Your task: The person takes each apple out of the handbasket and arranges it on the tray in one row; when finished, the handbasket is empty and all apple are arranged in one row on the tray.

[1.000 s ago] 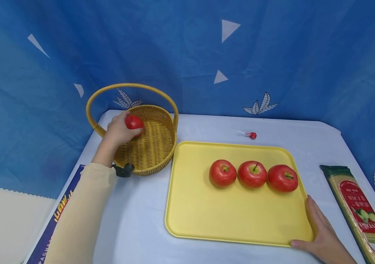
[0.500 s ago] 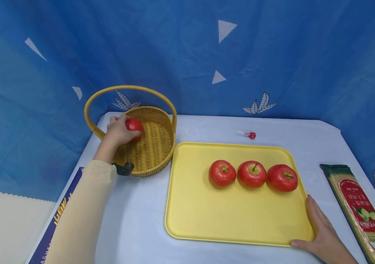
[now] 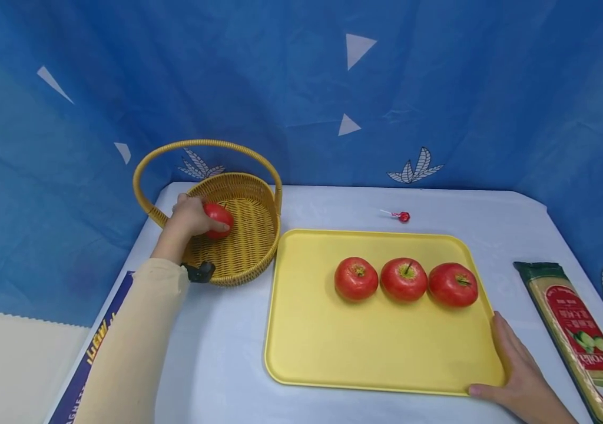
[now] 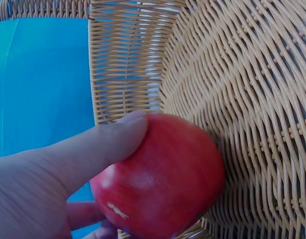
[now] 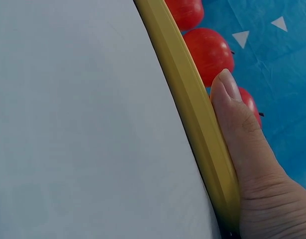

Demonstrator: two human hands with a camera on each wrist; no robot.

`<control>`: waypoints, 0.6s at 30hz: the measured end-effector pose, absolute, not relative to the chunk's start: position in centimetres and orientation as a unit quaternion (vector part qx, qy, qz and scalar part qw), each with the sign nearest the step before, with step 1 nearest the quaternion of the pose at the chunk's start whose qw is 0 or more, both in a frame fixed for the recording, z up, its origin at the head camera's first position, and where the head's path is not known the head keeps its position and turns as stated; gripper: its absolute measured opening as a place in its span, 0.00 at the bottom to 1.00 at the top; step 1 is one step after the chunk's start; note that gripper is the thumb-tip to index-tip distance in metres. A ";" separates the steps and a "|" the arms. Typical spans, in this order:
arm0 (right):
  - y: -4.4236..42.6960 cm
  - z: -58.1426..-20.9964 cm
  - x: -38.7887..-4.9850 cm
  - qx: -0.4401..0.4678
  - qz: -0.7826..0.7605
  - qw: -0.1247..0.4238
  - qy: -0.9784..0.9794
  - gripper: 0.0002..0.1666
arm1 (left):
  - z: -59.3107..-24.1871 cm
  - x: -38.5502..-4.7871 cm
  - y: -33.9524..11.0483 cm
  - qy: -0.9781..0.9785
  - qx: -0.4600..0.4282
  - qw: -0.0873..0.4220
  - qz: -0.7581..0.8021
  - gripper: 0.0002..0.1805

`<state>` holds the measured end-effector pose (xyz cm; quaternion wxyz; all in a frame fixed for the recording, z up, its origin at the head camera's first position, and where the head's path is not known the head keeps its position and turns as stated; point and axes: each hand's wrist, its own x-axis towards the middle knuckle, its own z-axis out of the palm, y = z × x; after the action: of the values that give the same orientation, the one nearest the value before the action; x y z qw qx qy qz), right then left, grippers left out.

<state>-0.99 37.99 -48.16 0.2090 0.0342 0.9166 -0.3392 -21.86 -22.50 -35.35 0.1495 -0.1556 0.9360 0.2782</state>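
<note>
Inside the yellow wicker basket (image 3: pixel 265 254), my left hand (image 3: pixel 189 217) grips a red apple (image 3: pixel 219 221) between thumb and fingers. In the left wrist view the thumb (image 4: pixel 108 142) presses the apple (image 4: pixel 165 174) against or close to the woven wicker; contact is unclear. My right hand (image 3: pixel 521 377) rests at the near right corner of a yellow tray (image 3: pixel 381 347), its thumb along the front edge and its fingers along the right side. The right wrist view shows that thumb (image 5: pixel 242 129) straight against the tray's rim (image 5: pixel 192 104). A row of red apples (image 3: pixel 404 280) sits on the tray.
Behind the tray lies a red lollipop (image 3: pixel 403 217). A green-topped pasta packet (image 3: pixel 577 335) lies to the right, and a dark blue spaghetti package (image 3: pixel 95 353) is partly hidden by the left sleeve. The basket's arched handle (image 3: pixel 208 143) rises above its opening.
My left hand has brought the apple slightly nearer and lower within the basket, turning it a little. My right hand stays at the tray corner. The head view has shifted slightly.
</note>
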 end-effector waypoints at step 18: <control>38.0 -48.1 -1.0 0.039 -0.337 0.216 0.916 0.80 | -35.3 -21.5 -22.3 0.934 -0.091 0.248 0.242 0.53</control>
<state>-1.04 38.02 -48.06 0.2158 0.0395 0.9156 -0.3369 -21.46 -22.30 -35.31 0.2484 -0.0909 0.9336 0.2417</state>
